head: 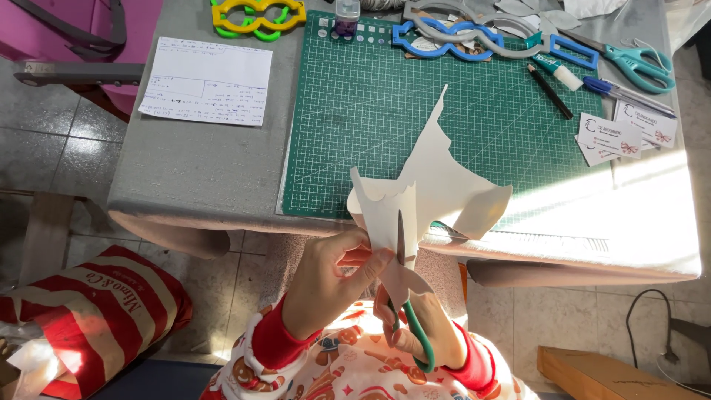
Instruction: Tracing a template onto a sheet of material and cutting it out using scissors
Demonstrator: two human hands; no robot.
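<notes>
My left hand pinches the near edge of a cream sheet of thin card that is partly cut into a shape and rises over the table's front edge. My right hand grips green-handled scissors below it. Their blades point up into the sheet near my left thumb. Both wrists wear red cuffs.
A green cutting mat covers the grey table. At the back lie yellow-green and blue-grey eyeglass-shaped cutouts, a glue stick, a pencil, a pen, teal scissors and cards. A printed sheet lies left. A red striped bag sits on the floor.
</notes>
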